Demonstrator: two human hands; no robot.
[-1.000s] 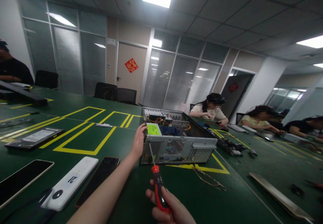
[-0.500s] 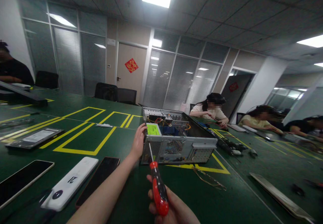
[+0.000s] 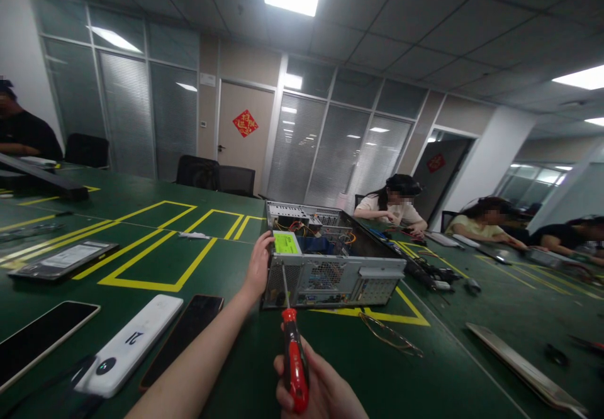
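Observation:
An open computer case [image 3: 352,280] lies on the green table, its perforated rear panel towards me. Inside its near left corner sits a power supply with a yellow-green label [image 3: 285,243]. My left hand [image 3: 259,262] grips the left side of the case near that corner, the fingertips over the top edge. A red and black screwdriver [image 3: 296,365] is held in my right hand [image 3: 321,384], fingers wrapped round the handle. Its shaft points up and forward to the rear panel, with the tip at the panel's upper left; whether it sits on a screw I cannot tell.
Left of me lie a white device marked 21 [image 3: 134,343], two phones and a hard drive [image 3: 66,259]. A pair of glasses [image 3: 391,335] is in front of the case. Cables [image 3: 431,274] lie to its right. Several people sit around the table.
My right hand and the screwdriver handle have shifted slightly down, and the handle looks turned a little. The left hand stays on the case.

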